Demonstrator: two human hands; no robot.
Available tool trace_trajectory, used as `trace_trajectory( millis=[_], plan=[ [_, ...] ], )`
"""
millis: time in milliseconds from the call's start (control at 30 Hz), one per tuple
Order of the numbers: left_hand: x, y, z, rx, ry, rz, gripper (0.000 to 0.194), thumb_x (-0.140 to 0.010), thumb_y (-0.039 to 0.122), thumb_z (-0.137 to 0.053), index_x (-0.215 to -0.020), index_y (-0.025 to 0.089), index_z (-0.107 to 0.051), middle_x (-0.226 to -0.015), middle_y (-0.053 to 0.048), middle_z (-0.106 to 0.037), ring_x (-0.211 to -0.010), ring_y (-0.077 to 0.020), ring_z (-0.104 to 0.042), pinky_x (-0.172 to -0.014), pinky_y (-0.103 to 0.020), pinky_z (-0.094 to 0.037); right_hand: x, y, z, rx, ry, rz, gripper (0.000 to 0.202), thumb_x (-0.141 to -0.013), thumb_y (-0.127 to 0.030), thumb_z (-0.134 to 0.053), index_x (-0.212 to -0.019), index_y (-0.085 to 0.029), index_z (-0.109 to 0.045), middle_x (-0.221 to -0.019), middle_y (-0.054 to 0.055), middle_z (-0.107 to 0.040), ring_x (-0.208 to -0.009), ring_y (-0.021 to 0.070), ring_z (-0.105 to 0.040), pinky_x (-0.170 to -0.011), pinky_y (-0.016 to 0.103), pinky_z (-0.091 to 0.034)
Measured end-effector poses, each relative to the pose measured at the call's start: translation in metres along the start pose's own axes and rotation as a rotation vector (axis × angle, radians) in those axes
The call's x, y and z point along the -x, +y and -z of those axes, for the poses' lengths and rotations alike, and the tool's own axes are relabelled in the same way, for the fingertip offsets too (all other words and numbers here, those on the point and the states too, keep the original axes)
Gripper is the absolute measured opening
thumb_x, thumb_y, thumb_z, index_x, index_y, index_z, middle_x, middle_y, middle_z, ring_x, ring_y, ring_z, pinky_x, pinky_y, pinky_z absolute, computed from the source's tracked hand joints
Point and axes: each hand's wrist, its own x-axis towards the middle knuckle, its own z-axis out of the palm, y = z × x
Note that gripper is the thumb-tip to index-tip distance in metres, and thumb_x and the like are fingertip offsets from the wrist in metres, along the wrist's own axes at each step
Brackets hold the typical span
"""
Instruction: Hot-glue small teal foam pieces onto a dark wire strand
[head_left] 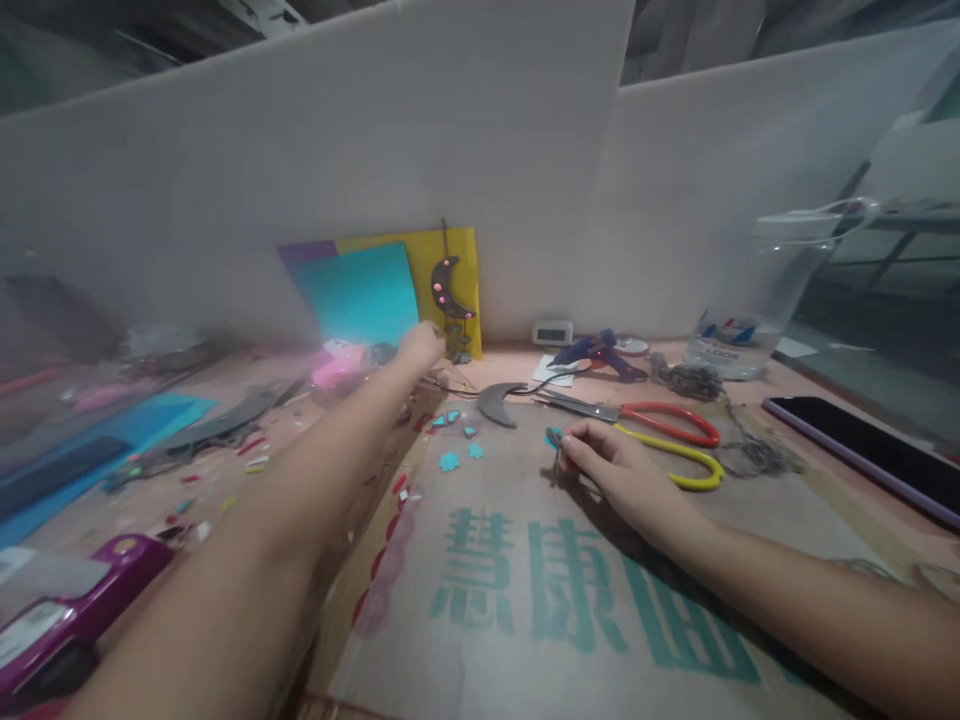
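Observation:
My right hand [607, 462] is closed in a pinch on a small dark grey piece [553, 437] with a thin strand below it. A bit of turquoise shows beside that piece. My left hand [421, 346] reaches to the back, beside the hanging charms of a dark crescent moon ornament [442, 292] with pink dots. Its fingers are mostly hidden, so I cannot tell what they touch. Between the hands lies a plain grey crescent [498, 404]. Small turquoise flower shapes [448, 461] and small heart-like pieces [453, 416] rest on the cardboard [480, 660].
Scissors [667, 420] with red and yellow handles lie behind my right hand. Farther back are a blue glue gun [596, 352] and a small digital display [552, 333]. A phone [862, 445], grey yarn [686, 378] and a clear plastic jug [750, 300] stand right. A purple tool [97, 600] lies left.

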Motion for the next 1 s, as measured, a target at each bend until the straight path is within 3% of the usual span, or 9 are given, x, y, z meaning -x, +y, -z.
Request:
trace_trajectory(
  millis=[33,133,300,500,700,833,1000],
  plan=[
    [-0.011,0.0,-0.008,-0.007,-0.002,0.024,0.033,-0.091,0.033,-0.056,-0.118,0.015,-0.057,-0.119,-0.01,-0.06,-0.103,-0.0219,-0.06,-0.087,-0.042,-0.052,0.0,0.0,0.0,-0.002,0.0,-0.004,0.034,-0.08,-0.052,-0.059,-0.077,-0.018,-0.052,-0.063,-0.003,-0.054,-0.06,0.0116,-0.053,-0.06,0.027,-0.043],
    [-0.036,-0.001,-0.024,-0.019,0.01,0.077,0.034,-0.09,0.032,-0.057,-0.12,0.016,-0.056,-0.12,-0.01,-0.058,-0.104,-0.0221,-0.06,-0.086,-0.042,-0.053,0.0,0.0,0.0,0.003,-0.009,-0.036,0.036,-0.078,-0.053,-0.059,-0.078,-0.018,-0.053,-0.064,-0.003,-0.054,-0.061,0.012,-0.054,-0.061,0.027,-0.044],
    [-0.055,-0.004,-0.041,-0.037,0.019,0.135,0.035,-0.09,0.032,-0.058,-0.121,0.015,-0.055,-0.12,-0.01,-0.058,-0.104,-0.0223,-0.06,-0.085,-0.042,-0.053,-0.001,0.002,0.002,0.034,-0.061,-0.045,0.035,-0.08,-0.052,-0.058,-0.079,-0.017,-0.053,-0.067,-0.002,-0.054,-0.064,0.012,-0.054,-0.063,0.027,-0.042],
    [-0.056,-0.01,-0.055,-0.067,0.0,0.153,0.036,-0.09,0.032,-0.058,-0.121,0.015,-0.055,-0.12,-0.011,-0.058,-0.104,-0.0226,-0.06,-0.086,-0.042,-0.053,0.0,0.005,0.003,0.04,-0.079,-0.054,0.031,-0.083,-0.048,-0.056,-0.08,-0.018,-0.054,-0.068,-0.002,-0.054,-0.064,0.0118,-0.054,-0.063,0.026,-0.042],
    [-0.054,-0.019,-0.053,-0.068,-0.062,0.147,0.033,-0.09,0.032,-0.057,-0.12,0.017,-0.056,-0.12,-0.01,-0.058,-0.104,-0.0219,-0.06,-0.085,-0.041,-0.053,0.002,0.0,0.001,0.042,-0.081,-0.055,0.028,-0.084,-0.045,-0.056,-0.079,-0.018,-0.054,-0.066,-0.002,-0.055,-0.063,0.0119,-0.055,-0.06,0.025,-0.043],
    [-0.051,-0.015,-0.054,-0.091,0.001,0.151,0.035,-0.091,0.035,-0.056,-0.119,0.015,-0.056,-0.118,-0.01,-0.06,-0.103,-0.0221,-0.061,-0.086,-0.042,-0.052,0.003,-0.003,0.0,0.041,-0.078,-0.058,0.026,-0.084,-0.043,-0.055,-0.079,-0.018,-0.054,-0.065,-0.002,-0.056,-0.063,0.0124,-0.056,-0.06,0.026,-0.044],
    [-0.049,-0.003,-0.058,-0.125,0.087,0.167,0.042,-0.087,0.047,-0.055,-0.107,0.011,-0.064,-0.109,-0.019,-0.067,-0.109,-0.0299,-0.063,-0.087,-0.034,-0.05,0.003,-0.003,0.0,0.029,-0.09,-0.07,0.025,-0.084,-0.042,-0.055,-0.079,-0.018,-0.053,-0.066,-0.001,-0.057,-0.063,0.0127,-0.056,-0.061,0.026,-0.044]
  ],
)
